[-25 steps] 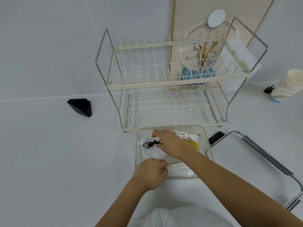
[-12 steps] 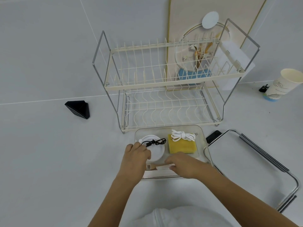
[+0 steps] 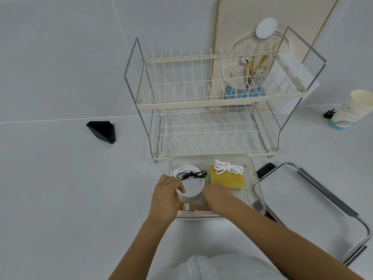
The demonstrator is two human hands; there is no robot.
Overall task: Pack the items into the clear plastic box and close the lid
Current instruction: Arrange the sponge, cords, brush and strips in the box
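1. Pale grey tabletop (image 3: 60, 188) lies bare across the left of the frame.
2. Clear plastic box (image 3: 257, 196) sits bottom centre, lidless.
3. Left hand (image 3: 165, 197) grips a white round dish (image 3: 191, 188); right hand (image 3: 219, 199) reaches inside, grip unclear.

Dish rack (image 3: 210, 118) blocks behind box (image 3: 256, 178) — left clear.
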